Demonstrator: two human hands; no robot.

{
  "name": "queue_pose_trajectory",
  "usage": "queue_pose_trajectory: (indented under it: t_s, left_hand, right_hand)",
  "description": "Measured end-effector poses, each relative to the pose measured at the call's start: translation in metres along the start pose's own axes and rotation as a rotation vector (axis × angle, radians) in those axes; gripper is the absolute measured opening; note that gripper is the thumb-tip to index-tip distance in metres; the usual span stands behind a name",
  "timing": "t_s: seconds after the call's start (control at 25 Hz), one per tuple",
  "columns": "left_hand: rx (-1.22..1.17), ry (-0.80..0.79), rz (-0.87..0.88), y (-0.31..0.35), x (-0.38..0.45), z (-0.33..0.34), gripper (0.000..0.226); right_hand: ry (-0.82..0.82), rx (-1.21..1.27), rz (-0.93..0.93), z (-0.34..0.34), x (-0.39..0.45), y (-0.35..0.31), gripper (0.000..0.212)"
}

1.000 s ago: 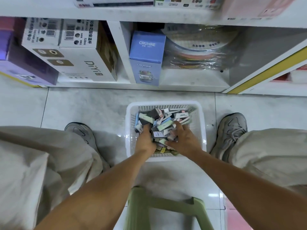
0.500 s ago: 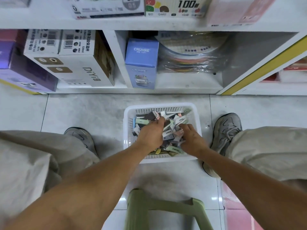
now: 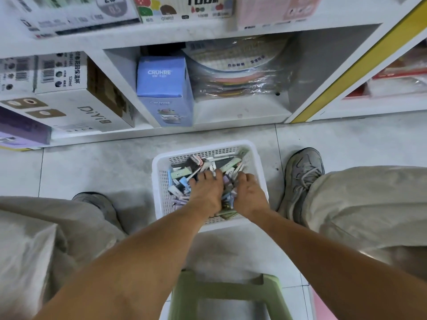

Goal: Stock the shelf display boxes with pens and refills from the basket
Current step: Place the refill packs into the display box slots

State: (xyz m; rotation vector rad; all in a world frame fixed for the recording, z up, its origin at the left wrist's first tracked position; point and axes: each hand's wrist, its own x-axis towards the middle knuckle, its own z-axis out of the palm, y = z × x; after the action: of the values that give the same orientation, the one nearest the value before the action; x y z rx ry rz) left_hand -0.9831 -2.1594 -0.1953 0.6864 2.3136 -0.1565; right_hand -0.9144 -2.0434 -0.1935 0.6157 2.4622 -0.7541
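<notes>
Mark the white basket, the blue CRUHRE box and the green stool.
white basket (image 3: 157,181), head view, bare left wall.
blue CRUHRE box (image 3: 161,76), head view, top face.
green stool (image 3: 228,292), head view, seat's front edge.

The blue box (image 3: 164,90) in the middle shelf compartment carries the brand "CRUHRE" in white letters on its top face, and the same word again, smaller, on its front face above a small picture. The white carton (image 3: 76,107) to its left shows "DiYi" in grey on its front; its top has barcodes, "528ml" and Chinese characters too blurred to read fully. On the upper shelf, a colourful box (image 3: 182,8) has a large "100" and a small "100" below. The box (image 3: 76,10) beside it shows "26" and "0.5" in a grey circle. The plastic-wrapped pack (image 3: 233,70) has Chinese print, not readable.
</notes>
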Motion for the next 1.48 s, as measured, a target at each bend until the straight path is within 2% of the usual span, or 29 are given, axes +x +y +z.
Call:
queue_pose_trajectory:
  t_s: [0.12,0.24,0.4,0.56,0.72,0.88,0.96,1.0,1.12,1.32,1.48]
  left_hand:
    - [0.005,0.07,0.088,-0.005,0.004,0.006,0.081]
    - [-0.026,0.087,0.145,-0.015,0.009,0.0,0.075]
    - [-0.202,0.002,0.161,-0.041,0.012,-0.018,0.058]
    - [-0.543,-0.041,0.113,-0.052,0.007,-0.033,0.05]
    - [-0.814,-0.108,0.037,-0.06,-0.007,-0.049,0.049]
    - [-1.015,-0.173,0.044,-0.067,-0.028,-0.061,0.046]
    - [-1.093,-0.202,0.052,-0.068,-0.039,-0.067,0.046]
    - [-1.133,-0.2,0.053,-0.069,-0.044,-0.071,0.046]
    - [-1.191,-0.175,0.049,-0.071,-0.059,-0.086,0.045]
    - [-1.243,-0.166,0.116,-0.074,-0.094,-0.119,0.038]
    - [-1.323,-0.142,0.178,-0.074,-0.127,-0.149,0.035]
  right_hand:
    - [0.007,0.083,0.001,0.0,0.001,-0.002,0.075]
    - [0.021,0.104,0.024,-0.004,0.003,0.001,0.077]
    - [0.0,0.103,0.054,-0.01,0.004,0.002,0.081]
    - [-0.011,0.066,0.06,-0.016,0.0,-0.002,0.084]
    - [-0.047,0.001,0.039,-0.03,-0.003,-0.012,0.069]
    - [-0.109,0.016,-0.046,-0.049,-0.005,-0.027,0.057]
    - [-0.141,0.178,-0.088,-0.064,-0.01,-0.034,0.051]
    - [-0.18,0.35,-0.094,-0.072,-0.013,-0.037,0.046]
    - [-0.392,0.799,-0.043,-0.095,-0.027,-0.049,0.039]
    - [-0.451,0.922,-0.029,-0.135,-0.045,-0.066,0.013]
    - [-0.428,0.912,-0.149,-0.175,-0.067,-0.083,0.017]
